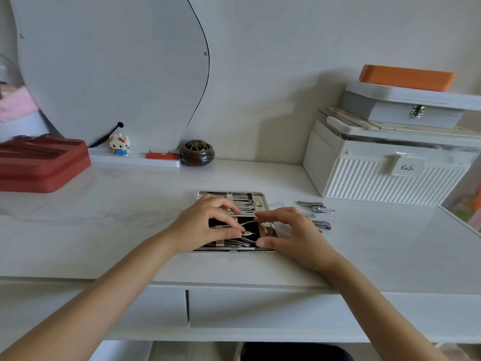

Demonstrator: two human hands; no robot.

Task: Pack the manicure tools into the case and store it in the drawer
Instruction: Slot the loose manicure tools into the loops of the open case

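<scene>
— Where's the case [260,199] now?

— Lying open and flat on the desk [130,217], above the closed drawer [260,308]. Both hands work over it: the left hand [208,220] pinches a slim steel tool [247,233] against the black lining, and the right hand [286,230] hovers at the case's right edge, fingers bent but gripping nothing I can make out.

— How will those tools handle?

— Thin, stiff, slippery metal, I'd say, with sharp points. Better pinched mid-shaft and slid under the elastic loops. The case looks light and rigid; take it by its long edges once folded.

— Anything in the way?

— Nail clippers [316,206] lie loose just right of the case, not yet packed. The white ribbed box [390,178] stands behind those, the red pouch [39,162] well left. The person's own forearms cross the drawer front.
</scene>
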